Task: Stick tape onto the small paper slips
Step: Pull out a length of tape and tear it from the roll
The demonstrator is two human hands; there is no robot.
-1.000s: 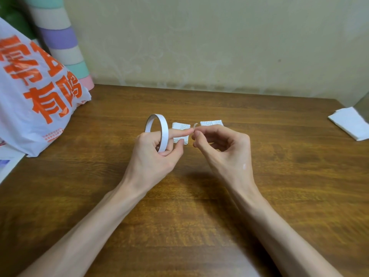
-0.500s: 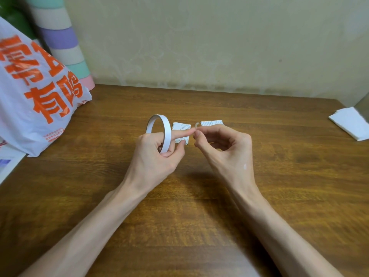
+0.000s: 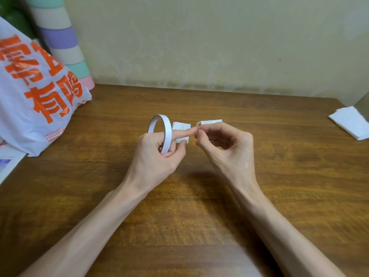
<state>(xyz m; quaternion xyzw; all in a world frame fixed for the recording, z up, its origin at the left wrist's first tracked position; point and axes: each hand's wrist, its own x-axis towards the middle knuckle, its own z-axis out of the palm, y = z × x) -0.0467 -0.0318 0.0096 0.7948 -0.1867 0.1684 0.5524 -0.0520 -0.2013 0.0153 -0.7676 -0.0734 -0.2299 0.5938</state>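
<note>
My left hand holds a thin white ring of tape upright, with the index finger through it pointing right and the thumb curled beneath. My right hand pinches a small curled strip of tape between thumb and index finger, touching the left fingertip. Two small printed paper slips lie on the wooden table just beyond the hands: one slip is partly hidden behind my left index finger, the other slip shows above my right hand.
A white plastic bag with orange lettering fills the left side. Behind it stands a striped pastel roll. Folded white tissue lies at the table's right edge. A wall closes the back.
My right hand has drawn slightly to the right, and the small curled strip of tape shows more plainly between its fingertips. The left hand and ring stay nearly still.
</note>
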